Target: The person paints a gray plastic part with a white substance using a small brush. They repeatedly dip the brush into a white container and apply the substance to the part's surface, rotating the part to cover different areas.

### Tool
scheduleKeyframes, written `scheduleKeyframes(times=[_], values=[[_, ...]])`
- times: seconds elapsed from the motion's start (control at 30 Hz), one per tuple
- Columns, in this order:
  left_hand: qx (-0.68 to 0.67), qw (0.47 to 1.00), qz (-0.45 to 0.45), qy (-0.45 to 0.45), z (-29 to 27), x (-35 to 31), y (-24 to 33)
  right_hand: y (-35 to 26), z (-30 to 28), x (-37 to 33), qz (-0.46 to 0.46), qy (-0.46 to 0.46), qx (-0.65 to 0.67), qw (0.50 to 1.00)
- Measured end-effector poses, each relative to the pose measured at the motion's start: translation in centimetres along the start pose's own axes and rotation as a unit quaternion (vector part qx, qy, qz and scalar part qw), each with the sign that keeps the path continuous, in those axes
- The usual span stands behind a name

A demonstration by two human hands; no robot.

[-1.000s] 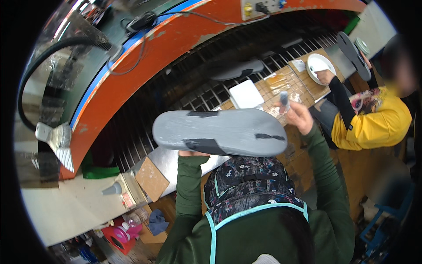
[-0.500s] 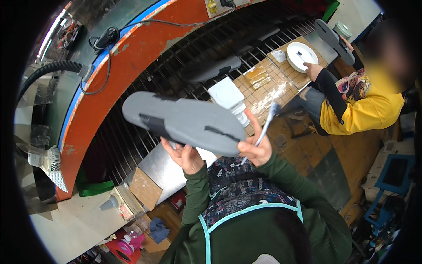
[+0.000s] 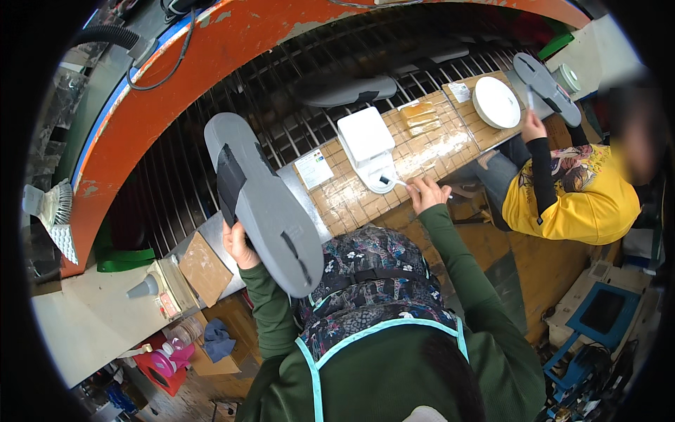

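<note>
My left hand (image 3: 240, 245) grips a large grey shoe sole (image 3: 280, 224) by its edge, the sole tilted with its black-patched face toward me. My right hand (image 3: 427, 194) is closed on the thin white handle of a brush (image 3: 402, 183). The brush reaches into the small round cup at the front of a white plastic container (image 3: 366, 135); its bristles are hard to make out there. The container stands on a brown, grid-lined board (image 3: 342, 204).
Beyond the board runs a conveyor of metal rods (image 3: 285, 130) carrying more grey soles (image 3: 351, 92) under an orange arch (image 3: 140, 91). A block wrapped in amber film (image 3: 420, 118) and a white bowl (image 3: 496, 103) sit rightward. At right a co-worker in yellow (image 3: 576, 204) handles another sole (image 3: 545, 88).
My right hand has let go of the sole and moved the brush to the container's cup. The sole has swung down to the left, held by my left hand alone.
</note>
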State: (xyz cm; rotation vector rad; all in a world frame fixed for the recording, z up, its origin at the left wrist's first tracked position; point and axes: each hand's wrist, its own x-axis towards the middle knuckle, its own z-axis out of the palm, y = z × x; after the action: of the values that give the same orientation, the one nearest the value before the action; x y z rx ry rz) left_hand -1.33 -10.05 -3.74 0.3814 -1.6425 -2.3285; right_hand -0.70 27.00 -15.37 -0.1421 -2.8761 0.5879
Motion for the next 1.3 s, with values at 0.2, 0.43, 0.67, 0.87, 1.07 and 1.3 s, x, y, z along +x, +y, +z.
scheduleKeyframes(times=[0.2,0.43,0.67,0.87,1.07,1.3], values=[[0.054,0.995,0.082,-0.031,-1.3,-1.3,0.2,0.1,1.7,2.3,-0.069,0.056,-0.068,0.994],[0.035,0.997,-0.012,-0.073,-2.1,-1.5,1.1,0.5,1.7,2.2,-0.097,0.042,-0.062,0.992],[-0.090,0.987,-0.077,-0.108,0.2,-1.7,0.6,3.3,2.4,1.6,0.272,-0.252,0.328,0.869],[-0.012,0.997,-0.016,-0.079,5.0,-1.6,-0.9,1.1,-0.3,1.7,0.268,-0.247,0.536,0.761],[-0.020,0.995,0.038,-0.091,8.5,-1.8,0.9,-8.3,-11.6,3.5,-0.059,0.061,0.373,0.924],[-0.010,0.994,0.056,-0.089,10.8,-3.7,3.2,-15.3,-15.2,2.1,-0.105,0.051,0.489,0.864]])
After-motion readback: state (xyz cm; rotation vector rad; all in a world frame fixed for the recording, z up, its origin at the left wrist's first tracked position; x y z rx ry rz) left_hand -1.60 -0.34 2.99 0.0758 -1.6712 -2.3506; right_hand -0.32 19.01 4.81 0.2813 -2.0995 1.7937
